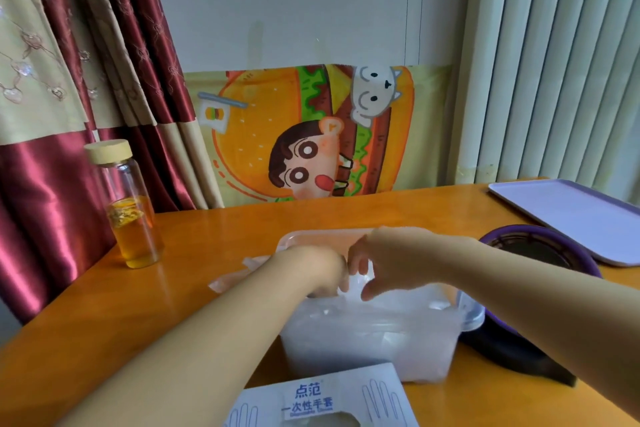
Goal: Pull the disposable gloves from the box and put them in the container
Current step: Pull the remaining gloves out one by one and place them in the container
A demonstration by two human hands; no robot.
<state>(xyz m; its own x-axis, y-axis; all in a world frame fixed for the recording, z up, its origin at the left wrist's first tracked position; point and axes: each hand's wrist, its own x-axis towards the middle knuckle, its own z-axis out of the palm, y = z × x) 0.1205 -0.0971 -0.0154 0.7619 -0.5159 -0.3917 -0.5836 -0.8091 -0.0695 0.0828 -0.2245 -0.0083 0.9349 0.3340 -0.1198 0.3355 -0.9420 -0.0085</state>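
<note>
Above the clear container (pixel 363 354) behind the box (pixel 322 399), the right hand (pixel 388 260) pinches the gloves (pixel 388 315), while the left hand (pixel 320 270) has its fingers buried, its grip unclear.

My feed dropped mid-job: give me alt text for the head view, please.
The left hand and right hand meet over the clear container, at the thin gloves piled inside; their grip is unclear. The glove box lies nearer the person, a bottle far left.
</note>
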